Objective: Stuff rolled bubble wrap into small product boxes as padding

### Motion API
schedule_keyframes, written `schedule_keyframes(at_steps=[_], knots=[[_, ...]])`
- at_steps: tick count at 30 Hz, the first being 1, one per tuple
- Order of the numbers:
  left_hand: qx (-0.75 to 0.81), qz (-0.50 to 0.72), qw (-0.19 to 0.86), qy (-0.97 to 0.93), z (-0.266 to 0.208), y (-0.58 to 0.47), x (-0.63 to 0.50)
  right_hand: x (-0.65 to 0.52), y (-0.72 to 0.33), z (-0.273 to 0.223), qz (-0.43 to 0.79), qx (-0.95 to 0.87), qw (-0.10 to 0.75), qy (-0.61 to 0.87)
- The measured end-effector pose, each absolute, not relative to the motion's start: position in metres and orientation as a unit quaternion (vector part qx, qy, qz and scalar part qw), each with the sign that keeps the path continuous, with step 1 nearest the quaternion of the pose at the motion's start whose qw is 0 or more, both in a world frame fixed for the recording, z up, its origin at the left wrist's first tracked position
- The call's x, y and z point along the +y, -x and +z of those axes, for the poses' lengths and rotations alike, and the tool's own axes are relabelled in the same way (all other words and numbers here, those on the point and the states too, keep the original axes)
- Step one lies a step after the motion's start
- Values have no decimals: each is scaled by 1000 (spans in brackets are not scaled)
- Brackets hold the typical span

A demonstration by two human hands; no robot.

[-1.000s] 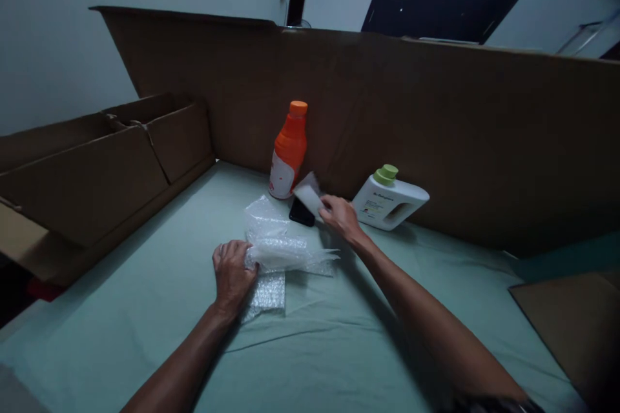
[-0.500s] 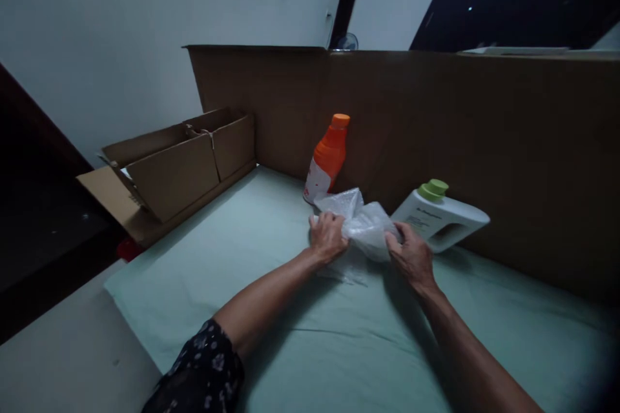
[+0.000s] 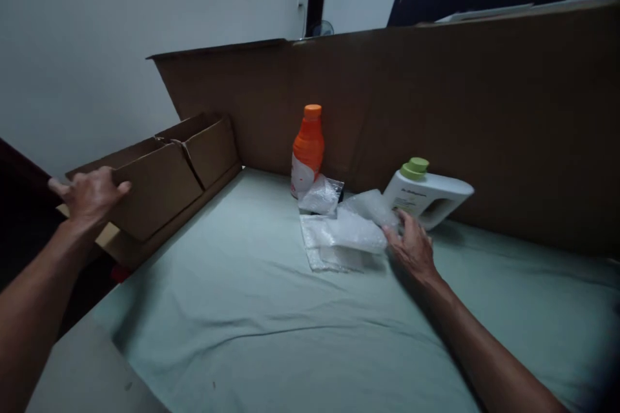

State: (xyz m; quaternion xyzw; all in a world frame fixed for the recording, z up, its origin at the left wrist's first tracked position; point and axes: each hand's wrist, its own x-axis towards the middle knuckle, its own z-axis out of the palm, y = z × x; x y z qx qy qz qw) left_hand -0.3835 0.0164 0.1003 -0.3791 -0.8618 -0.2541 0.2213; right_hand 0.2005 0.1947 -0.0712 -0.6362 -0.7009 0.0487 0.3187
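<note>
My right hand (image 3: 411, 248) is pinching the edge of the bubble wrap (image 3: 349, 232), which is lying in loose, folded sheets on the green cloth (image 3: 252, 310), in front of the orange bottle (image 3: 309, 142) and just beside the white bottle (image 3: 407, 191). My left hand (image 3: 91, 197) is showing at the near end of the cardboard box (image 3: 155, 190), thumb standing apart, and I cannot tell whether its fingers are gripping there.

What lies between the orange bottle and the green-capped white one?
The head view shows bubble wrap, with a dark object partly covered by it.
</note>
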Motion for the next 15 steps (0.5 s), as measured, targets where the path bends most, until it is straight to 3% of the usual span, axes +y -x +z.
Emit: schedule_keyframes(at_steps=[5,9,15], knots=[[-830,-290,185,439,90,385,-20,152,-201,-26,-18,-681,391,619],[-676,-314,229,626,68,340,-74,102,-196,9,-55,-706,438,554],[-514,-322,138,783,55,198,-135,37,-196,28,32,-741,444,504]])
